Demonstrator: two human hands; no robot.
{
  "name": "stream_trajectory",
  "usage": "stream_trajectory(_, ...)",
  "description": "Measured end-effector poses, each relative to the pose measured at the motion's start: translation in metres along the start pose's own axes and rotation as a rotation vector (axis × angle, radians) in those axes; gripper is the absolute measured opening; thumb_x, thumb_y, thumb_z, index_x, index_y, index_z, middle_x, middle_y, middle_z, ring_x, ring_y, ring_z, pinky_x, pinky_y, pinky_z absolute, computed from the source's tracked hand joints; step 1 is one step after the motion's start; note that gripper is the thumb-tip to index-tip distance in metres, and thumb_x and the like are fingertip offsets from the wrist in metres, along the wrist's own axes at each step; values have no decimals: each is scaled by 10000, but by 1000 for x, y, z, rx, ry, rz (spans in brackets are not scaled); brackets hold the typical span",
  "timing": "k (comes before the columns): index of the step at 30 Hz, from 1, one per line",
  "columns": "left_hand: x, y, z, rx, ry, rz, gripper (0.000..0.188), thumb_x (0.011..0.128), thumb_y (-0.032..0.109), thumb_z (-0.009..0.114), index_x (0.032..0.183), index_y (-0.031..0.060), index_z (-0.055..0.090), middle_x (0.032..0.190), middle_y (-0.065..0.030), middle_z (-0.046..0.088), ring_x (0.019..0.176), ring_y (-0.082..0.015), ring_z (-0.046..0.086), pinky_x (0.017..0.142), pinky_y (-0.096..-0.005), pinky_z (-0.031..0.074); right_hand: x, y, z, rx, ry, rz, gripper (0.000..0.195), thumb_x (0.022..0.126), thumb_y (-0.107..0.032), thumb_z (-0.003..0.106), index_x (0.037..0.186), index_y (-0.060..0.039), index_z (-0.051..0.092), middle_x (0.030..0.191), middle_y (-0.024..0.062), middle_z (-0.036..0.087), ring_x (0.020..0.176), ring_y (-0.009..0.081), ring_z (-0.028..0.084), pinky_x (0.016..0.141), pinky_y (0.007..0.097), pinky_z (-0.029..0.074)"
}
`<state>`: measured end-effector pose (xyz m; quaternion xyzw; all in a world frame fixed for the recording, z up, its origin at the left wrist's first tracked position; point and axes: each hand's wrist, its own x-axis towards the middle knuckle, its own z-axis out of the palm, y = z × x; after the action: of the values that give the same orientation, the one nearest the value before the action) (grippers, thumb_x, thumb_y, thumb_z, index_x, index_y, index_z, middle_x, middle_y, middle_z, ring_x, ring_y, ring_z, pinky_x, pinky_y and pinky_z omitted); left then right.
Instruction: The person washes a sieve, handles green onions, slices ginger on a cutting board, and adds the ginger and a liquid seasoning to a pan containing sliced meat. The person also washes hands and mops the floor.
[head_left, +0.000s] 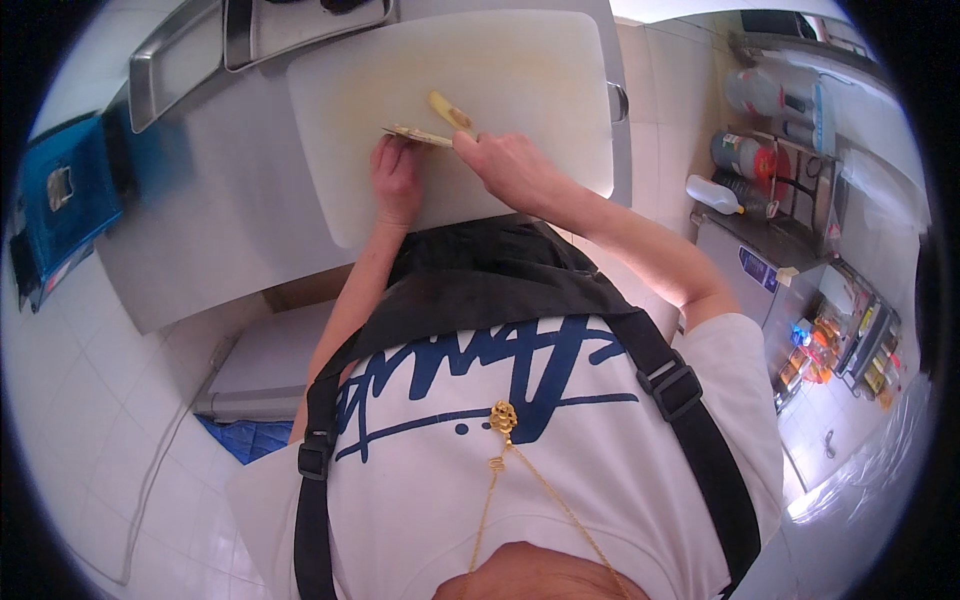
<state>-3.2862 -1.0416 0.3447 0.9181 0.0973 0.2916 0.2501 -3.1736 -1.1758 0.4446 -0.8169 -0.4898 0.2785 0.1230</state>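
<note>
On the white cutting board (525, 60) lies an elongated yellow piece of food (448, 111), which looks like peeled ginger, with a brownish cut end. My right hand (510, 165) grips a knife (435, 139) whose narrow blade points left; pale yellow bits or slices lie along it. Bent fingers of my left hand (396, 176) rest on the board against the near side of the blade's tip end. Whatever is under those fingers is hidden. The yellow piece lies just beyond the knife, apart from both hands.
Metal trays (180, 67) stand at the far left of the steel table (202, 217). A blue container (67, 195) is beyond the table's left end. On the right, a metal shelf unit (787, 251) holds bottles, with a wire rack (870, 337) of packets beside it.
</note>
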Motion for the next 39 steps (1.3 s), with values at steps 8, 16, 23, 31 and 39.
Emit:
stream_trajectory(8,-10,-6,8,5,21,-30,145,689,-5,549,822,41,581,960,-104,549,951,-280,498,810,-363,411,8,0,16,1,46,-42,75,768,-46,413,833,-11,402,654,203,545,638,365,561,541,433,440)
stream_trajectory(16,0,-10,5,69,-62,29,209,671,36,574,877,60,548,1053,-74,521,935,-264,479,801,-353,396,31,9,33,207,157,170,111,735,-33,450,836,9,435,690,209,560,684,377,561,577,455,444)
stream_trajectory(23,19,-16,-11,95,-239,135,276,660,63,587,933,69,542,1043,-65,514,940,-261,460,813,-362,381,0,8,24,105,110,96,125,730,-24,451,845,19,428,688,223,555,697,387,554,596,464,435)
stream_trajectory(31,23,-25,-9,-3,-234,149,251,655,44,583,905,60,559,981,-77,511,938,-280,471,798,-349,410,0,10,36,206,198,290,120,789,-78,413,870,10,404,681,217,552,690,387,553,587,467,424)
stream_trajectory(39,14,-27,-8,18,-104,150,206,646,9,566,844,50,601,917,-77,562,890,-264,517,756,-345,448,-11,1,10,105,175,92,81,792,-71,416,841,-8,403,650,204,535,636,385,547,560,461,426)
